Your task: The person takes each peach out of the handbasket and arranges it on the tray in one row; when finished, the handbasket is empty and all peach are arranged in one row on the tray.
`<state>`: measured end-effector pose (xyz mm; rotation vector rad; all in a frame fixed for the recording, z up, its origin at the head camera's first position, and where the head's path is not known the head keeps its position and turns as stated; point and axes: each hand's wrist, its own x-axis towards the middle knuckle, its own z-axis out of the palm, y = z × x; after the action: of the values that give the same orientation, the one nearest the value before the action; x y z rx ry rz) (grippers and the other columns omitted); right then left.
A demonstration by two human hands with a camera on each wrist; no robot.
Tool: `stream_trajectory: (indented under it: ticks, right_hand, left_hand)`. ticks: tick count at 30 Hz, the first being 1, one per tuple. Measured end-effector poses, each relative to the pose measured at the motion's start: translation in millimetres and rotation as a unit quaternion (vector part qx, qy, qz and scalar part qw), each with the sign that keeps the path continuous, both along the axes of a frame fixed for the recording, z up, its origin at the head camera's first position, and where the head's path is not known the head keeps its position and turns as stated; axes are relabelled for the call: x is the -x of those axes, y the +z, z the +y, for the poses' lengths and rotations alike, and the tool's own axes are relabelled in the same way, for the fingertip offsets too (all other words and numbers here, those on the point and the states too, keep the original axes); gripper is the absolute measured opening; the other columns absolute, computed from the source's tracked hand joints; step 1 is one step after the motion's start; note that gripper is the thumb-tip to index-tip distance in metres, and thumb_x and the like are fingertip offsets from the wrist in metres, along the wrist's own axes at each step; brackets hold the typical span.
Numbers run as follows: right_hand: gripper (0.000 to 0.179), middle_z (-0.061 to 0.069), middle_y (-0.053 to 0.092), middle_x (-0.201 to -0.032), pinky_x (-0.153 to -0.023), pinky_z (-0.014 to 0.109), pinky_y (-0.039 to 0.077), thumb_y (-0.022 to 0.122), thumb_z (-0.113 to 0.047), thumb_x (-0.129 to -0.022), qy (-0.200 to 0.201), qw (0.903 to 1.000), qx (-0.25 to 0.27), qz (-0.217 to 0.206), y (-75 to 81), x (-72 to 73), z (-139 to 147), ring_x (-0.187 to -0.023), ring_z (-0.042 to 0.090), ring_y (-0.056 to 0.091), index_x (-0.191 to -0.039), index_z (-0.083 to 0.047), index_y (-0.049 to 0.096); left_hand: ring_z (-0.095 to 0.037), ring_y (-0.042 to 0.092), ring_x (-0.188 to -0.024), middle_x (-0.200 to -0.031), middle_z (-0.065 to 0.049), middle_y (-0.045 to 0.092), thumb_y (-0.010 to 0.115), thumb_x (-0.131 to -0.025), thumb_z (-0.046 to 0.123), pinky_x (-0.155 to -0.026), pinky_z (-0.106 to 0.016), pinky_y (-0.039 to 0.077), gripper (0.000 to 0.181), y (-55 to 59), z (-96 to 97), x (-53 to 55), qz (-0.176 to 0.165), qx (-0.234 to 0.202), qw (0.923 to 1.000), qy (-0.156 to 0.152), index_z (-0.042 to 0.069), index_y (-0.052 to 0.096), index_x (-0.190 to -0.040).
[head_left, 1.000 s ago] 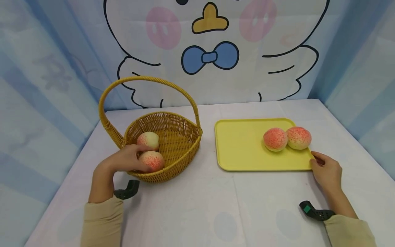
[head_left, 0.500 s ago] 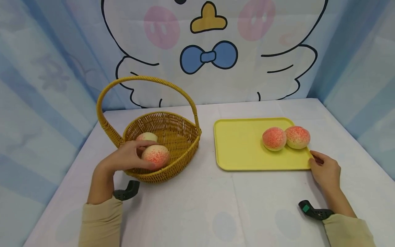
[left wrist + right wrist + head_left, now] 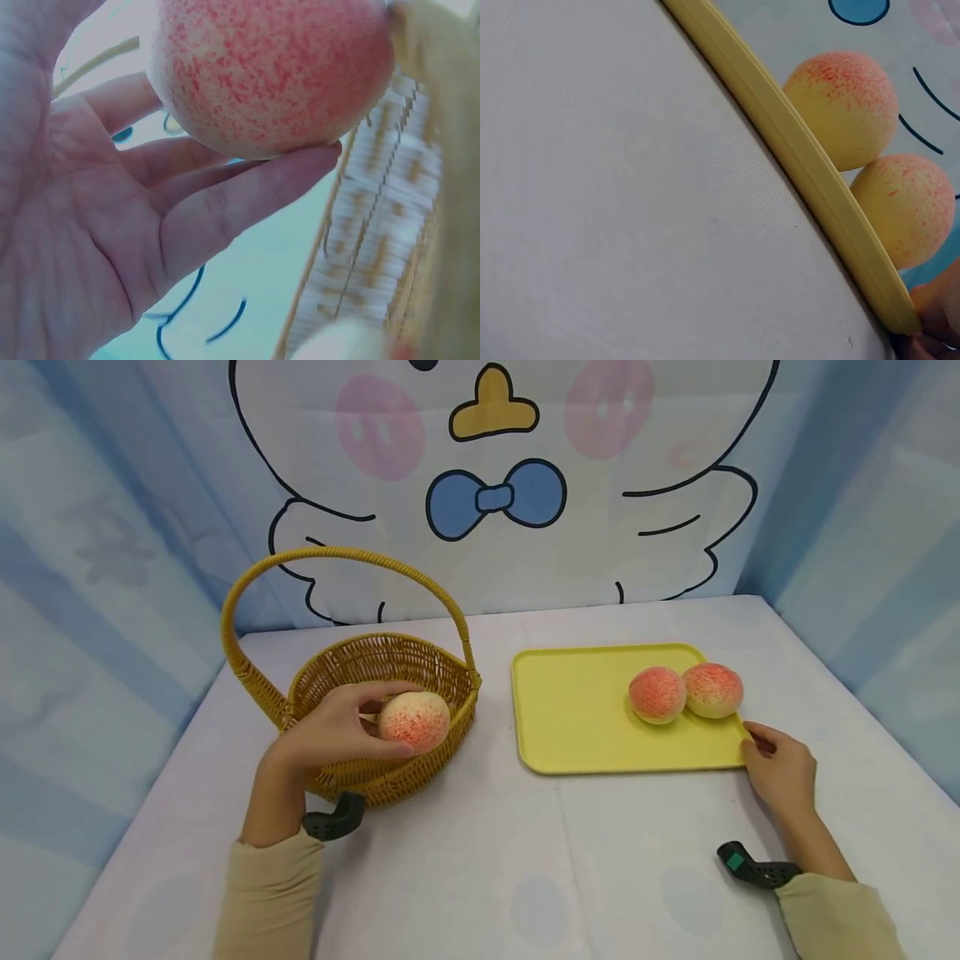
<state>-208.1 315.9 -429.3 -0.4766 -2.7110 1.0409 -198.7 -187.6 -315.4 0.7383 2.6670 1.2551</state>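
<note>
My left hand holds a peach, pale with red speckles, between thumb and fingers above the wicker basket. In the left wrist view the thumb lies under this peach, and a blurred pale and red rounded thing shows low beside the wicker. The peach seen earlier inside the basket is hidden behind my left hand in the head view. My right hand pinches the near right corner of the yellow tray. Two peaches, one redder and one more yellow, sit side by side at the tray's right.
The basket's tall arched handle rises over its bowl. White cloth covers the table. A printed curtain hangs behind, and blue curtains stand at both sides. Each wrist wears a black device.
My left hand has lifted the peach from inside the basket and carried it right and up. My right hand keeps its hold on the tray corner. The head view has shifted slightly.
</note>
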Motion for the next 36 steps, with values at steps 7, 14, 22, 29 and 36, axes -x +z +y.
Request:
stream_trajectory:
  ticks: [7,14,22,29,36]
  right_hand:
    - [0.038,0.029,0.052,-0.118,-0.077,0.041,0.045,0.043,-0.007,-0.092,0.010,0.9999,-0.004,0.012,0.2,0.5,1.9,-0.103,0.037,0.050,-0.126,0.010,0.048]
    - [0.038,0.029,0.052,-0.117,-0.082,0.047,0.044,0.043,-0.007,-0.092,0.016,0.9995,-0.003,0.027,0.3,1.4,3.7,-0.104,0.038,0.050,-0.126,0.010,0.049]
    - [0.037,0.029,0.054,-0.116,-0.076,0.038,0.046,0.044,-0.006,-0.092,0.014,0.9995,-0.002,0.029,-1.0,-0.5,3.7,-0.103,0.036,0.051,-0.125,0.010,0.050]
    - [0.038,0.029,0.053,-0.117,-0.080,0.045,0.045,0.043,-0.006,-0.092,0.015,0.9995,-0.001,0.027,0.8,0.3,2.1,-0.103,0.037,0.050,-0.126,0.010,0.048]
    - [0.038,0.029,0.052,-0.117,-0.081,0.045,0.045,0.043,-0.006,-0.092,0.011,0.9997,-0.001,0.021,-0.3,-0.5,1.6,-0.103,0.037,0.050,-0.126,0.010,0.048]
  left_hand:
    - [-0.016,0.055,-0.094,-0.114,0.003,0.056,0.081,-0.070,0.023,-0.073,-0.031,0.052,0.060,1.3,30.7,13.4,0.024,-0.047,0.9966,-0.064,0.021,0.057,-0.124]
    - [-0.015,0.055,-0.096,-0.114,0.001,0.056,0.082,-0.068,0.016,-0.075,-0.030,0.051,0.062,2.2,64.7,27.7,0.062,-0.082,0.9891,-0.105,0.015,0.057,-0.125]
    - [-0.021,0.055,-0.098,-0.119,-0.007,0.054,0.082,-0.067,0.009,-0.071,-0.034,0.053,0.064,-7.4,106.1,38.8,0.051,-0.128,0.9741,-0.179,0.005,0.054,-0.125]
    - [-0.021,0.059,-0.093,-0.117,-0.005,0.053,0.080,-0.070,0.014,-0.070,-0.031,0.053,0.062,-21.7,129.1,43.9,-0.021,-0.116,0.9845,-0.130,0.011,0.054,-0.126]
    - [-0.020,0.059,-0.092,-0.116,-0.007,0.055,0.079,-0.070,0.022,-0.070,-0.028,0.051,0.062,-42.9,150.4,52.2,-0.069,-0.092,0.9903,-0.079,0.012,0.054,-0.127]
